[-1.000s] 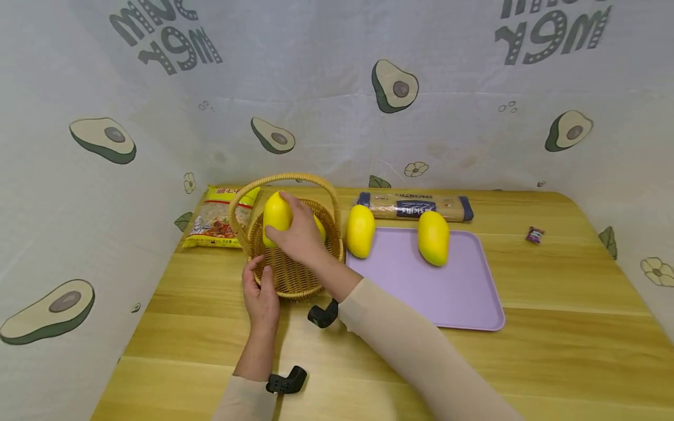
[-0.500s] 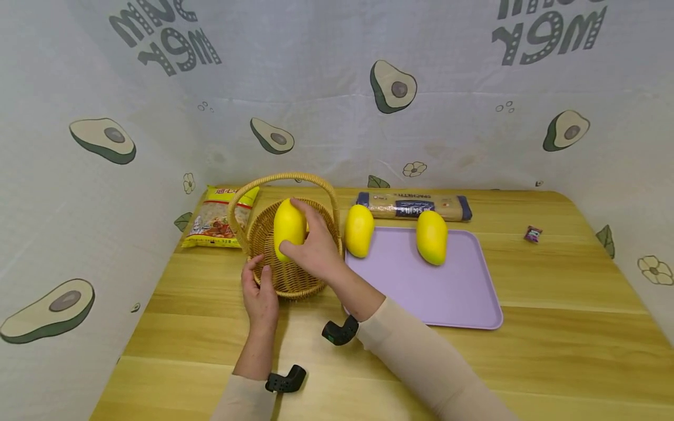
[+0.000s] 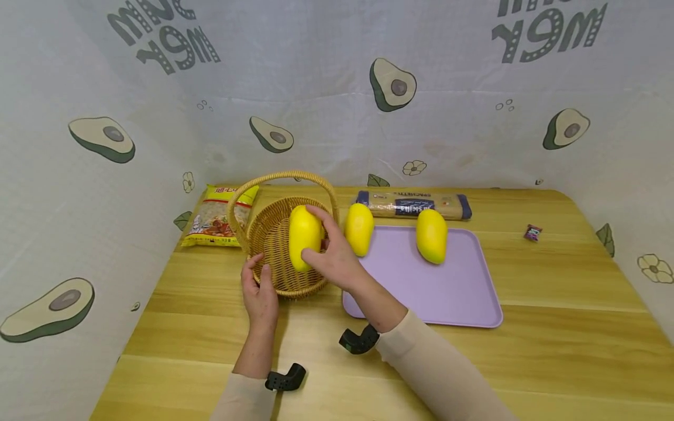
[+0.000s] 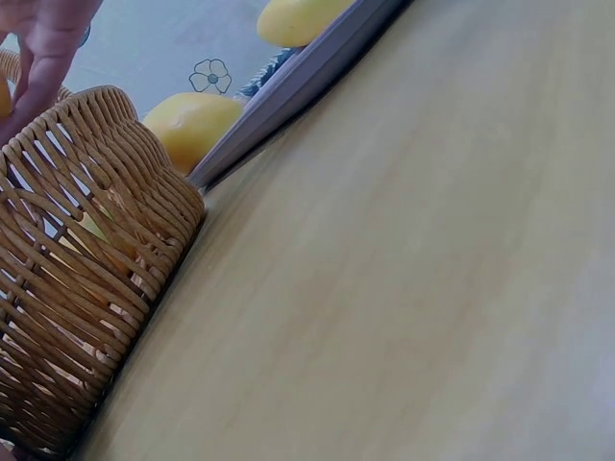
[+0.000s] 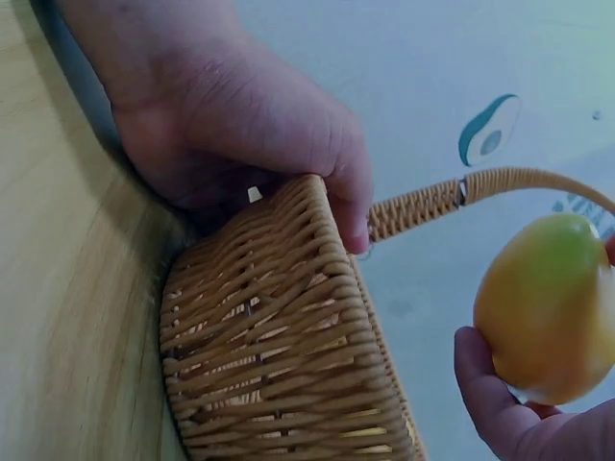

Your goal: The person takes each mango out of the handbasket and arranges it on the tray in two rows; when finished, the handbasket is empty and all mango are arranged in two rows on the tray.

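My right hand (image 3: 337, 257) holds a yellow mango (image 3: 304, 237) over the right side of a wicker basket (image 3: 297, 292), thumb on the near side. A greenish end of this mango shows in the right wrist view. My left hand (image 3: 261, 295) grips the basket's near left rim, its thumb hooked over the edge. Through the weave, the left wrist view shows a yellow shape (image 4: 88, 235) inside the basket. One mango (image 3: 360, 229) sits at the far left corner of a lilac tray (image 3: 421, 286); another mango (image 3: 432, 236) lies at its far edge.
The basket's tall arched handle (image 3: 284, 175) rises over its opening. Behind the basket to the left lies a yellow food bag (image 3: 218, 225). A spaghetti packet (image 3: 413, 206) lies behind the tray, and a small wrapped candy (image 3: 533, 233) to its right. A patterned curtain (image 3: 326, 140) hangs behind the table.
My right hand has moved the mango rightward and slightly nearer, from the basket's left side to its right side. My left hand has stayed on the rim.
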### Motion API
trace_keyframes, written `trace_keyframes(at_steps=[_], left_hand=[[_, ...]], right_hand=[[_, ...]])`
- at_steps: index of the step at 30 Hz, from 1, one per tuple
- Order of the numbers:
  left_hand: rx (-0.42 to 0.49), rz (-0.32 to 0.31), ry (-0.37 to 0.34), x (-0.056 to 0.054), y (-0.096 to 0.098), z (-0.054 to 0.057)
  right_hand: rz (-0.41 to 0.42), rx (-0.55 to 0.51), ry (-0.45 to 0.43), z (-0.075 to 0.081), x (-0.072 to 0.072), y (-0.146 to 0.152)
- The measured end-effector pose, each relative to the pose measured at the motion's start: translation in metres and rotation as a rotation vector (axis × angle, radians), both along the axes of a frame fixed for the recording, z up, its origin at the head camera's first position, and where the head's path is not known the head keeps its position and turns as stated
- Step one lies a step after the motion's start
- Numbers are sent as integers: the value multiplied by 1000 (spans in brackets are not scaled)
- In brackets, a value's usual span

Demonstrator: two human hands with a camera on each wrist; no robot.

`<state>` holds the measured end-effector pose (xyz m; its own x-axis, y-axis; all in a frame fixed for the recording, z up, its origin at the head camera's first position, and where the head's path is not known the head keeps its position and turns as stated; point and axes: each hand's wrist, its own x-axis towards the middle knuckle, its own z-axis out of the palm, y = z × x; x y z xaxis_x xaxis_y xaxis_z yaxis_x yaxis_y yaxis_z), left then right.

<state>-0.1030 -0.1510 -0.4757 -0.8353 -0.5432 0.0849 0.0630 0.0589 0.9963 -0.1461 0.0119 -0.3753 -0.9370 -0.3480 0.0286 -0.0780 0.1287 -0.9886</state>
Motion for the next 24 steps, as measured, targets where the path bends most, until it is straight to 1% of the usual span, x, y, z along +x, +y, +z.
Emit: trace_keyframes(at_steps=[4, 8, 11, 16, 20, 24], left_hand=[[1, -2, -8, 0, 0, 0], [-2, -6, -13, -1, 0, -1], [2, -6, -15, 0, 0, -1], [6, -9, -17, 0, 0, -1], [5, -15, -17, -1, -1, -2], [9, -20, -18, -1, -1, -1]], right_hand=[[28, -62, -22, -3, 2, 9], [9, -55, -37, -6, 5, 19], [-2, 6, -64, -7, 7, 29], [49, 144, -89, -4, 13, 50], [91, 257, -87, -2, 18, 68], [103, 328, -67, -5, 19, 82]])
